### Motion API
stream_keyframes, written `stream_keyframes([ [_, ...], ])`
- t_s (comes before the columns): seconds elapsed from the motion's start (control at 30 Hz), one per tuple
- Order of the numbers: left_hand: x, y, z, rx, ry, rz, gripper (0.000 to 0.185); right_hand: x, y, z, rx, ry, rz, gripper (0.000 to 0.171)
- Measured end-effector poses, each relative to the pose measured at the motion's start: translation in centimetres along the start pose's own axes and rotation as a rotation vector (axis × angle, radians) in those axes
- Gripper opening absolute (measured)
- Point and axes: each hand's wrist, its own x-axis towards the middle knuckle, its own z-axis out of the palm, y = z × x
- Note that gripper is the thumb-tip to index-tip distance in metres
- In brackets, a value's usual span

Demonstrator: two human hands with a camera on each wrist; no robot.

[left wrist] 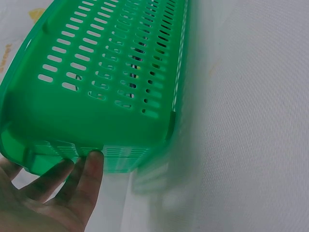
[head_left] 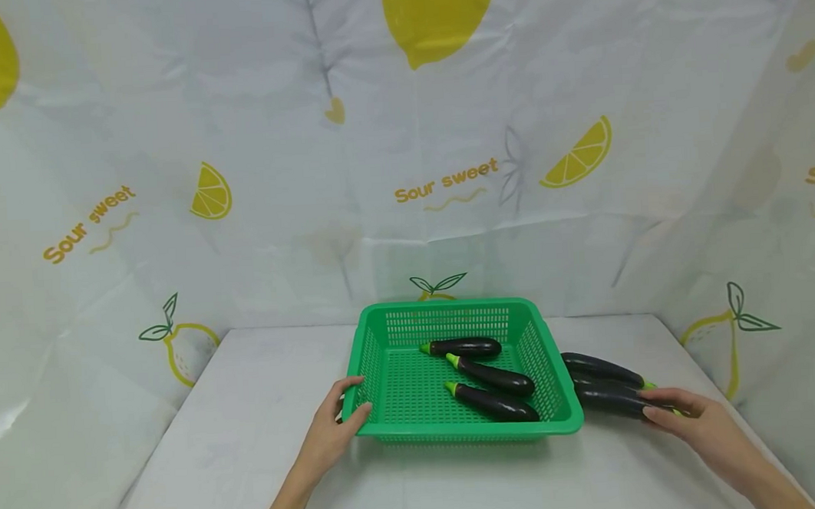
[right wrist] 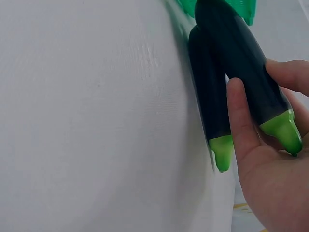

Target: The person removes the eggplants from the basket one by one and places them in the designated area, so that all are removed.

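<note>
3 eggplants lie in the green basket; 2 more wait on the table beside its right wall. Right hand curls fingers round the nearer one's stem end; left hand grips the basket's left rim.

We see a glossy green plastic basket with perforated walls, smooth, shiny dark eggplants and a matt white cloth table cover.
</note>
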Motion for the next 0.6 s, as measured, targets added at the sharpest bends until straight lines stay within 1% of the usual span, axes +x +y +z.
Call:
stream_keyframes([
  [0.1,0.0,0.0,0.0,0.006,0.001,0.000,0.050,0.2,0.2,0.2,-0.019,-0.015,0.037,0.057],
  [0.27,0.0,0.0,0.0,0.017,0.004,0.000,0.049,0.6,0.6,0.4,-0.126,-0.019,0.033,0.063],
  [0.47,-0.1,0.0,0.0,0.013,0.001,-0.003,0.049,1.2,1.2,0.8,-0.226,0.027,0.045,0.069],
  [0.6,-0.1,0.0,0.0,0.018,0.000,-0.003,0.049,1.4,1.6,0.8,-0.298,0.060,0.022,0.066],
])
